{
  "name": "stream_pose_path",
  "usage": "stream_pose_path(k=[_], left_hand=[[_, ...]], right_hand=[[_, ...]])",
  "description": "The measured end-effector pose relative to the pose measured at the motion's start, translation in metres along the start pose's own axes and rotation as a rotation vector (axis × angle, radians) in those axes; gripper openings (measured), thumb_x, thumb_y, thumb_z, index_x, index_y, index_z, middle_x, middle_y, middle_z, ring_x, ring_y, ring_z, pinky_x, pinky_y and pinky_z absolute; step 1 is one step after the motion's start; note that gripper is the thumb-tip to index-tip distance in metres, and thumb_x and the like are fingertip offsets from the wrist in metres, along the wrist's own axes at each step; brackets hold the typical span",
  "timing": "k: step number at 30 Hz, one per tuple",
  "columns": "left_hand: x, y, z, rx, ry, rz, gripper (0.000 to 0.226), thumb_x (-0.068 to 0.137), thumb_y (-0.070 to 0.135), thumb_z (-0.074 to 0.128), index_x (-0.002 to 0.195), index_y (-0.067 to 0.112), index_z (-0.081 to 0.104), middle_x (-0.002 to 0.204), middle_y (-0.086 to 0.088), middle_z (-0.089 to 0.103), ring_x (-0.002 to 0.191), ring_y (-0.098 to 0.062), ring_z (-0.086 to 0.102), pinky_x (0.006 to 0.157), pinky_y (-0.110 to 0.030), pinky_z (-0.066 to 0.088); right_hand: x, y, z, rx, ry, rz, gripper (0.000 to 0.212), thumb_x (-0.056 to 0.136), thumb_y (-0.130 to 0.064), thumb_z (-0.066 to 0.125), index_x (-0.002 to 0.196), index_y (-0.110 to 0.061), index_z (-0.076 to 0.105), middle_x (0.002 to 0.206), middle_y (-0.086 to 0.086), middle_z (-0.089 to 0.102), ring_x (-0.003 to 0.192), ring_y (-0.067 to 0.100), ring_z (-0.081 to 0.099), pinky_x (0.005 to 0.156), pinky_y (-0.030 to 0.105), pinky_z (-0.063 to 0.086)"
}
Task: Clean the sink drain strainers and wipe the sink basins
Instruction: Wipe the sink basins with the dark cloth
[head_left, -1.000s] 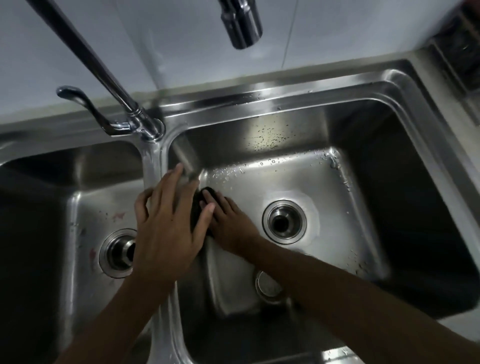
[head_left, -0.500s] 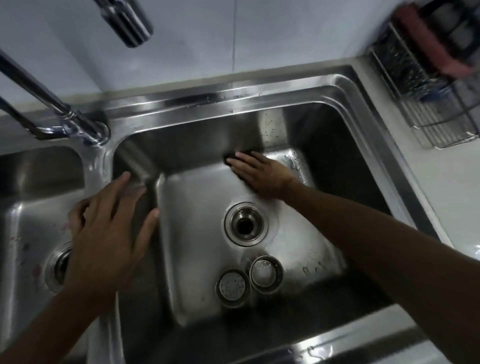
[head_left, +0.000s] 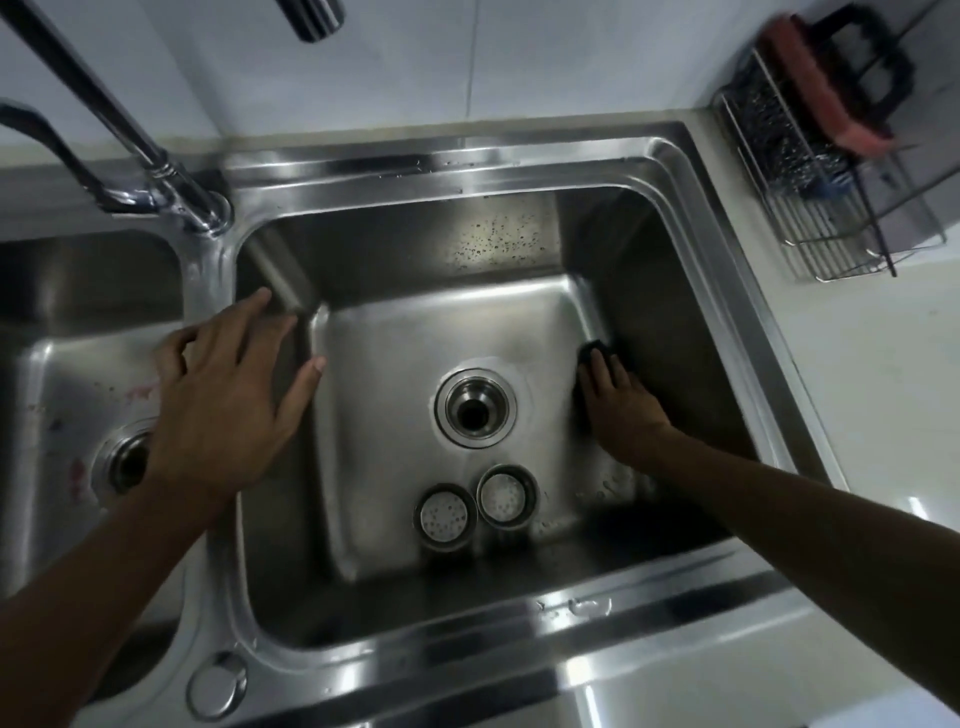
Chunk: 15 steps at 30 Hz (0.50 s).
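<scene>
I look down into a steel double sink. My right hand presses a dark scrub pad flat against the floor of the right basin, by its right wall. My left hand rests with fingers spread on the divider between the basins and holds nothing. Two round drain strainers lie side by side on the basin floor, in front of the open drain. The left basin shows reddish stains and its own drain.
The tap rises at the back of the divider, its spout end overhead. A wire rack with a red-edged brush and steel wool stands on the counter at the back right. A round cap sits on the sink's front rim.
My right hand has slid the pad from the left wall, along the back edge, over to the right wall of the right basin. The view swung right; my left hand stayed on the divider.
</scene>
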<state>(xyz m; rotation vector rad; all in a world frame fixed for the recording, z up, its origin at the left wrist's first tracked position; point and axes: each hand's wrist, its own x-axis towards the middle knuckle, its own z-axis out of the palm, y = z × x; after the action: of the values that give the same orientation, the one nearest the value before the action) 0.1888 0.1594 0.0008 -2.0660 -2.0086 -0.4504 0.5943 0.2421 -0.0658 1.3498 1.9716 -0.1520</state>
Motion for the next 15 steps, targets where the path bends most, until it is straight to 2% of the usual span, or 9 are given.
stream_pose_path(k=[2,4,6,8,10,12,15], left_hand=[[-0.002,0.001,0.001,0.007,0.019,-0.011,0.052,0.106,0.055,0.041,0.137,0.016,0.058,0.154,-0.009,0.05,0.128,-0.034,0.058,0.106,-0.051,0.034],[-0.002,0.001,0.002,0.009,0.037,-0.02,0.051,0.106,0.054,0.042,0.137,0.017,0.058,0.153,-0.008,0.051,0.127,-0.033,0.058,0.106,-0.05,0.035],[-0.003,0.001,0.004,0.016,0.051,-0.025,0.05,0.106,0.055,0.043,0.136,0.017,0.057,0.153,-0.007,0.051,0.127,-0.032,0.058,0.106,-0.05,0.035],[-0.003,-0.001,0.006,0.013,0.055,-0.03,0.051,0.106,0.056,0.043,0.136,0.018,0.057,0.153,-0.006,0.051,0.128,-0.03,0.057,0.106,-0.048,0.034],[-0.003,-0.002,0.009,0.014,0.071,-0.032,0.051,0.105,0.057,0.043,0.136,0.019,0.057,0.152,-0.005,0.051,0.129,-0.027,0.056,0.106,-0.047,0.034],[-0.004,-0.004,0.012,0.007,0.084,-0.026,0.05,0.105,0.057,0.044,0.136,0.02,0.057,0.151,-0.004,0.052,0.129,-0.026,0.055,0.105,-0.045,0.034],[-0.003,-0.005,0.013,0.003,0.086,-0.022,0.051,0.105,0.058,0.043,0.136,0.02,0.056,0.15,-0.004,0.052,0.129,-0.025,0.055,0.104,-0.045,0.034]], right_hand=[[-0.03,-0.01,0.008,-0.024,-0.124,0.001,0.07,0.106,-0.021,0.037,0.158,0.004,-0.002,0.164,0.032,-0.006,0.152,0.049,0.009,0.118,0.051,0.032],[-0.055,-0.022,0.012,-0.015,-0.226,-0.008,0.058,0.107,-0.018,0.035,0.154,0.011,0.016,0.158,0.04,0.013,0.144,0.053,0.029,0.109,0.055,0.04],[-0.069,-0.03,0.007,0.038,-0.305,-0.075,0.044,0.105,-0.016,0.038,0.142,0.007,0.046,0.147,0.033,0.044,0.131,0.048,0.05,0.105,0.053,0.042],[-0.076,-0.032,-0.007,0.11,-0.37,-0.148,0.038,0.101,-0.023,0.049,0.131,-0.003,0.062,0.136,0.021,0.061,0.124,0.038,0.059,0.1,0.041,0.047],[-0.079,-0.038,-0.019,0.146,-0.408,-0.208,0.039,0.099,-0.029,0.053,0.129,-0.007,0.065,0.132,0.019,0.064,0.122,0.034,0.061,0.094,0.034,0.049],[-0.081,-0.05,-0.026,0.215,-0.443,-0.244,0.041,0.099,-0.033,0.052,0.128,-0.007,0.065,0.131,0.019,0.065,0.12,0.032,0.063,0.092,0.033,0.05],[-0.086,-0.074,-0.032,0.259,-0.487,-0.312,0.04,0.1,-0.029,0.049,0.133,-0.011,0.061,0.135,0.016,0.063,0.122,0.031,0.061,0.097,0.035,0.05]])
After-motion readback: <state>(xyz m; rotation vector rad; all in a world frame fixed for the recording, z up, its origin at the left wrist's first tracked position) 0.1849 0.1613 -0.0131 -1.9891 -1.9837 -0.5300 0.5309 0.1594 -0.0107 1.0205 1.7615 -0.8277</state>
